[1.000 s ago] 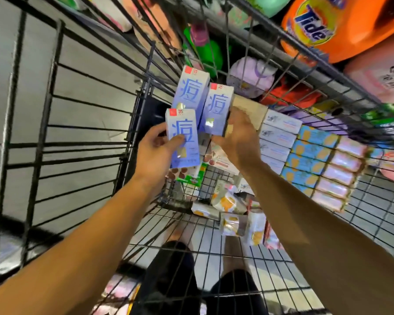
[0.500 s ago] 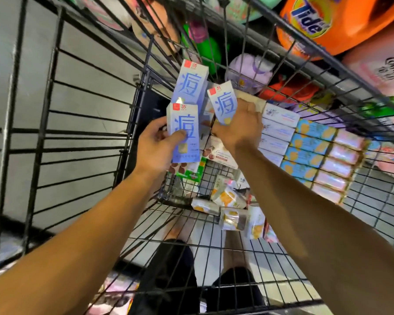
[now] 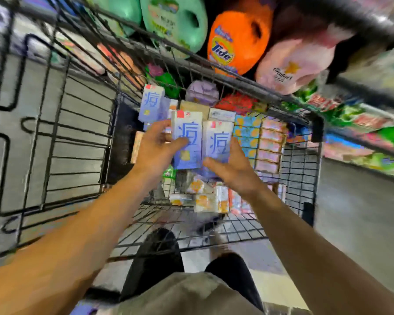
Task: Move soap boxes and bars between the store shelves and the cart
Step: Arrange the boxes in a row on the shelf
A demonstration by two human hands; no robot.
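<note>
Inside the black wire cart both my hands are raised over the goods. My left hand grips a pale blue soap box with a large blue character, thumb across its front. My right hand holds a second identical box from below, right beside the first. A third blue box stands upright behind them at the cart's far end. Small wrapped soap bars lie on the cart floor under my hands. The frame is blurred.
Stacked blue-orange and pink soap packs fill the cart's far right corner. Beyond the cart rim, store shelves hold an orange Tide jug, a green jug and a pink bag. My legs show below the cart.
Both hands have lifted toward me, each with a blue box. The right-hand box now sits level beside the left one. The view has swung up and blurred.
</note>
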